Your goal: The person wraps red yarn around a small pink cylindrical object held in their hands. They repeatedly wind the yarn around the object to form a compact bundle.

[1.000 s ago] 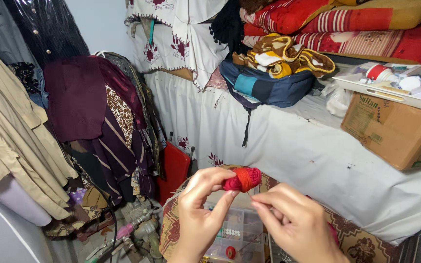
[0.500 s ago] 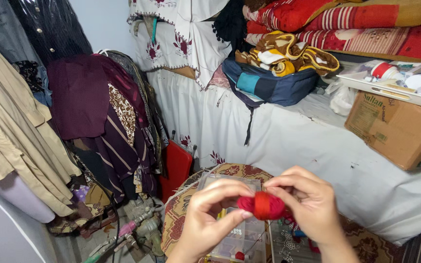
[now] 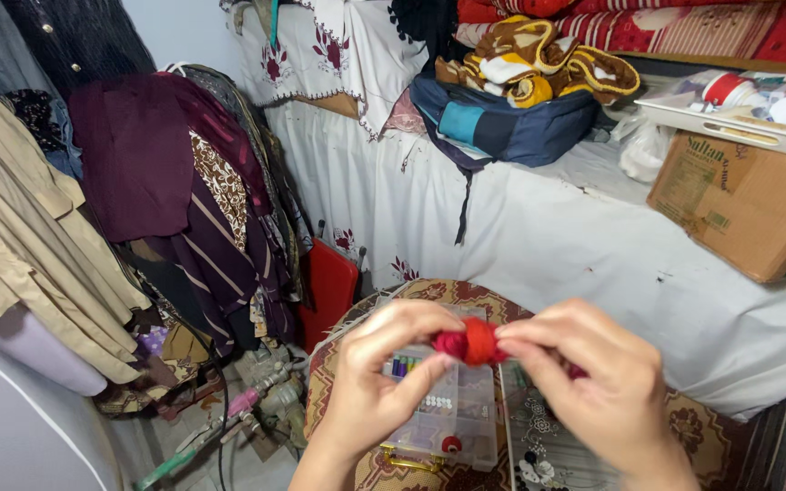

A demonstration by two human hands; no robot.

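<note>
Red fabric flower [image 3: 471, 343], one, pinched between both hands above one clear plastic bead organiser [image 3: 438, 414]; left hand [image 3: 377, 382] fingertips closed on it, right hand [image 3: 593, 386] likewise gripping its other side

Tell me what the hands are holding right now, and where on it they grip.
A small red bundle of thread or fabric, pinched between both hands: the left hand grips its left end, the right hand its right end.

Place: I read a home storage and sewing corner | Signs: hanging garments [image 3: 138, 200]; folded blankets [image 3: 539, 55] on cloth-draped shelf [image 3: 539, 236]; cardboard box [image 3: 748, 209]; clear compartment box [image 3: 448, 409] of threads and beads
</note>
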